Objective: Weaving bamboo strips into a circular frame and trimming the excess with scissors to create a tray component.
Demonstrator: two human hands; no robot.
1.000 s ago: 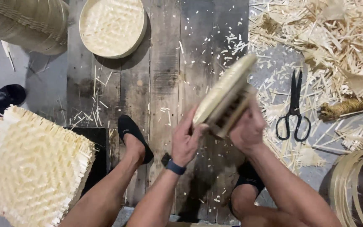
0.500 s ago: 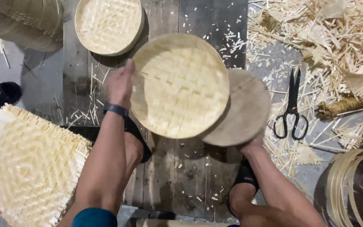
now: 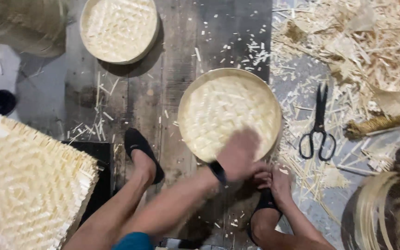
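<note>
A round woven bamboo tray (image 3: 228, 109) lies flat on the dark wooden boards (image 3: 181, 55), its hollow side up. My left hand (image 3: 239, 155), blurred and wearing a dark wristband, grips the tray's near rim. My right hand (image 3: 278, 180) sits just below the rim at the near right, fingers curled against the edge. Both of my feet in black shoes rest on the boards, one at the left (image 3: 142, 153) and one under my right hand (image 3: 265, 206).
A second round woven tray (image 3: 119, 28) lies at the back left. Black scissors (image 3: 319, 125) rest to the right among bamboo shavings (image 3: 362, 51). A square woven mat (image 3: 24, 185) is at the near left, coiled bamboo strips (image 3: 385, 213) at the near right.
I was holding two round trays up, edge-on and then spread apart. Now one tray lies flat on the boards with both my hands at its near rim.
</note>
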